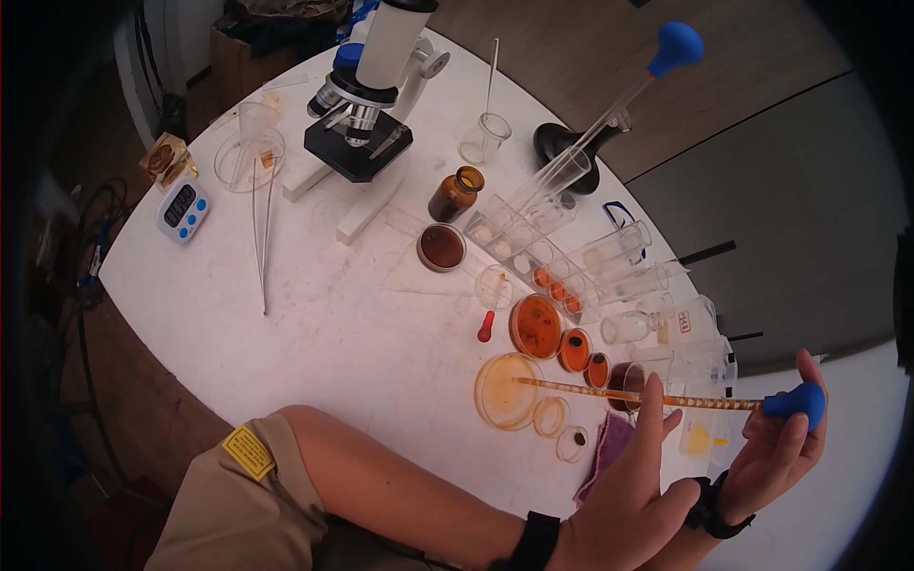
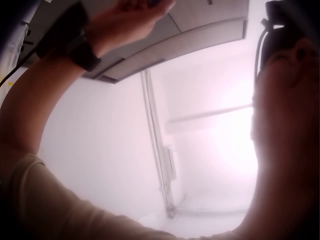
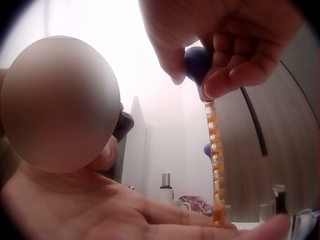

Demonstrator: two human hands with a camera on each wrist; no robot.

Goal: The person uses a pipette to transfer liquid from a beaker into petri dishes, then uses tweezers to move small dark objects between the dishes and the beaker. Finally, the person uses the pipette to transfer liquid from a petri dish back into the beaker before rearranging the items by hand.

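My right hand (image 1: 776, 457) pinches the blue rubber bulb (image 1: 798, 405) of a glass pipette (image 1: 705, 403). Amber liquid broken up by bubbles fills the tube, also seen in the right wrist view. The tip reaches over a petri dish (image 1: 490, 411) of pale yellow liquid. My left hand (image 1: 628, 495) lies alongside the tube with its fingers extended, one crossing in front of it in the head view. Seen from the right wrist, the left palm (image 3: 105, 205) faces up below the bulb. The left wrist view catches mostly ceiling and the right forearm (image 2: 30, 110).
Dishes of orange-brown liquid (image 1: 536, 325) line up near a clear test-tube rack (image 1: 495, 249). Around them are a brown bottle (image 1: 455, 198), a red dropper bulb (image 1: 486, 326), tweezers (image 1: 257, 247), a timer (image 1: 183, 208), a microscope (image 1: 357, 133) and a purple cloth (image 1: 609, 452).
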